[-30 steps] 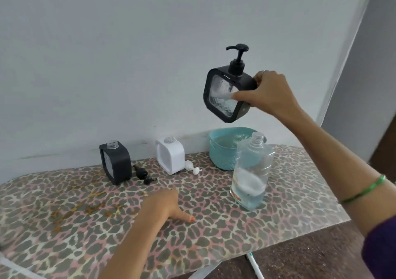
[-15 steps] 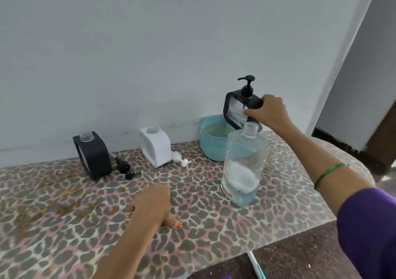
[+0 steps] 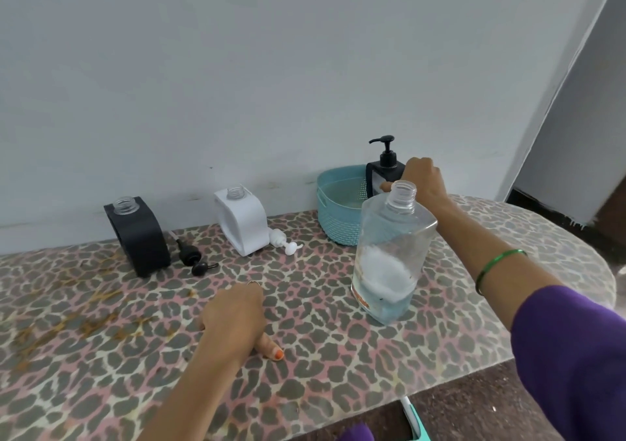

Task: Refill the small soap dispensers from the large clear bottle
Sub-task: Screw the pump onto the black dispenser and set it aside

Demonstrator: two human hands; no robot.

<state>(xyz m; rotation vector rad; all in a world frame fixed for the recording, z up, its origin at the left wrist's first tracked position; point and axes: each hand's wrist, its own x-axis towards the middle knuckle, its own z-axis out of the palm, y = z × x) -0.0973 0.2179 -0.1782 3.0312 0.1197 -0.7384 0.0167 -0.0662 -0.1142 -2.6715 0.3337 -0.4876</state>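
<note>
Nearest, left hand (image 3: 233, 315) resting knuckles-down on the leopard-print tabletop (image 3: 101, 356), fingers curled under and grasping nothing, thumb with orange nail lying flat on the print. Just right of it, large clear bottle (image 3: 389, 257) upright, uncapped, a little bluish liquid and white foam at the bottom. Farther back on the left, black dispenser (image 3: 139, 237) and white dispenser (image 3: 242, 220), both upright with open necks; black pump (image 3: 193, 259) lying beside the first, white pump (image 3: 286, 244) lying beside the second. At the back by the wall, teal basket (image 3: 338, 217), and inside it a second black dispenser with pump fitted (image 3: 384, 169), gripped at its upper right edge by the right hand (image 3: 423, 179), fingers wrapped round the frame. Green bangle (image 3: 498, 264) on that wrist.
</note>
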